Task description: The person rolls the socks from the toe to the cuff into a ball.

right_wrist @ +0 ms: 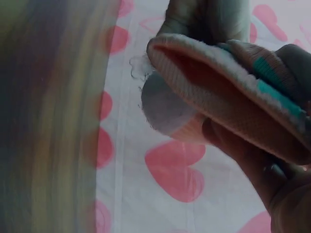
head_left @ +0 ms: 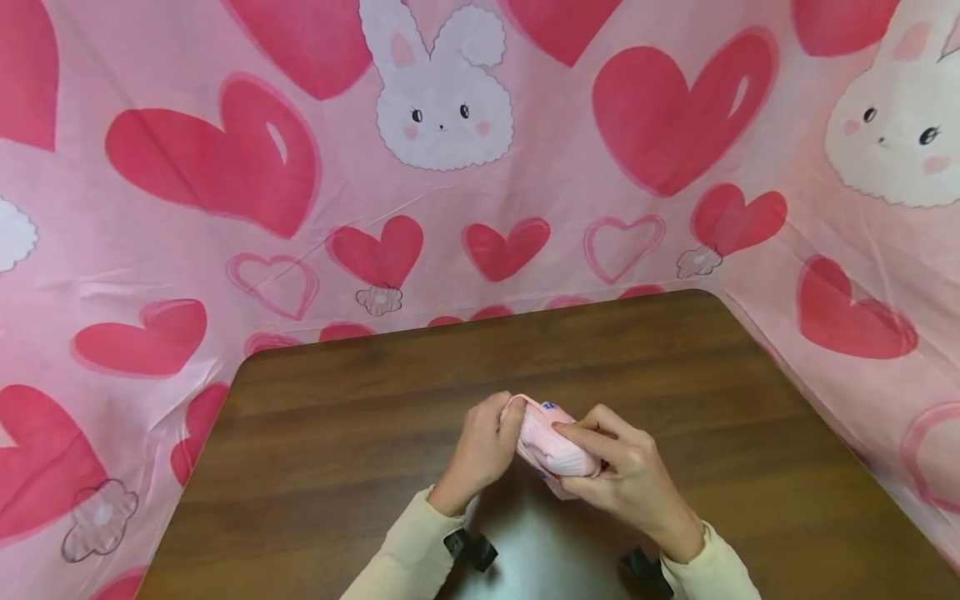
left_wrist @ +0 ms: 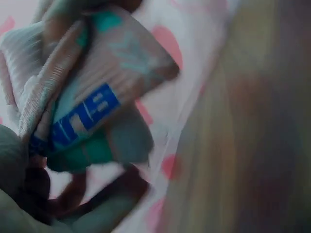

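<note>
A bundled pink sock (head_left: 553, 446) with ribbed knit and small blue marks is held between both hands above the table. My left hand (head_left: 480, 442) grips its left end, thumb on top near the cuff. My right hand (head_left: 633, 475) pinches the right end between thumb and fingers. Seen from the left wrist, the sock (left_wrist: 82, 104) carries a blue lettered band and teal patches, with folded layers. The right wrist view shows the sock's cuff (right_wrist: 233, 104) spread into a long opening, while a rounded pale part hangs below it.
A brown wood-grain table (head_left: 337, 433) lies beneath the hands. Pink fabric (head_left: 525, 167) printed with hearts and rabbits hangs behind it and along both sides. Black wrist mounts (head_left: 471, 550) sit at both cream sleeves.
</note>
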`<state>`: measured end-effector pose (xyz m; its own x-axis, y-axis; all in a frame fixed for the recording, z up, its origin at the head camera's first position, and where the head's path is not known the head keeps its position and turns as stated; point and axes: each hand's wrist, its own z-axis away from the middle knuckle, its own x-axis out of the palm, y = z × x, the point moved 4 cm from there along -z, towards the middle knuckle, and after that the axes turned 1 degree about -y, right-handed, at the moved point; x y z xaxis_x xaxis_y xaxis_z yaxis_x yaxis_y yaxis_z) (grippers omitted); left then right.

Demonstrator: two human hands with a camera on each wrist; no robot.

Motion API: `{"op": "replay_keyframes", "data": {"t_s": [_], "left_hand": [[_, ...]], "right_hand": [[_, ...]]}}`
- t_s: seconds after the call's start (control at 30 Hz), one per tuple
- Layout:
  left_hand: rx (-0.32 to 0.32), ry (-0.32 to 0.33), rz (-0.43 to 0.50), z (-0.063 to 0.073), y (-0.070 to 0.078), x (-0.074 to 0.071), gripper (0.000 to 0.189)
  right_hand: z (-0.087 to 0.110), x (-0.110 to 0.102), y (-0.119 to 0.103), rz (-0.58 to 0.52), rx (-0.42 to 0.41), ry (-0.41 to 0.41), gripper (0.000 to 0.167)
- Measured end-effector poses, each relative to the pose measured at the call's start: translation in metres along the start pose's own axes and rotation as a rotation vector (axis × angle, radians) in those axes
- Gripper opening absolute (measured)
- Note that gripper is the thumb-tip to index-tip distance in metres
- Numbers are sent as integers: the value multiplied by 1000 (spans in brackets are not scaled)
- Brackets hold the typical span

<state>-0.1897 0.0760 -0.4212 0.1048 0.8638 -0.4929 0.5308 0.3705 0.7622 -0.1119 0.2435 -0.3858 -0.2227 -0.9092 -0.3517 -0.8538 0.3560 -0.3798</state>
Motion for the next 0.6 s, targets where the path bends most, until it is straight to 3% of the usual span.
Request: {"op": "replay_keyframes", "data": {"t_s": [0.07, 0.17, 0.23, 0.3, 0.37, 0.43, 0.53, 0.6], "left_hand": [[-160, -105, 213, 2, -4, 7, 31], [-375, -235, 550, 6, -7, 20, 35], [-488, -298, 746, 8, -4, 28, 34], [-572, -337, 883, 8, 1, 33, 33], [-636, -324, 979, 8, 8, 35, 30], [-651, -277, 1046, 6, 14, 36, 29], [-656, -141, 1084, 5, 19, 35, 29], [-657, -59, 1120, 6, 22, 34, 30]], "right_hand": [[-1, -1, -3, -67, -13, -11, 25], [-5, -5, -7, -179, -34, -17, 34], [-6, -10, -8, -247, -35, -3, 38], [-5, -15, -5, -313, -26, 30, 37], [0, -20, 1, -364, -1, 91, 40], [8, -22, 9, -402, 57, 168, 43], [19, -21, 18, -485, 201, 300, 43], [26, -16, 22, -604, 313, 391, 41]]}}
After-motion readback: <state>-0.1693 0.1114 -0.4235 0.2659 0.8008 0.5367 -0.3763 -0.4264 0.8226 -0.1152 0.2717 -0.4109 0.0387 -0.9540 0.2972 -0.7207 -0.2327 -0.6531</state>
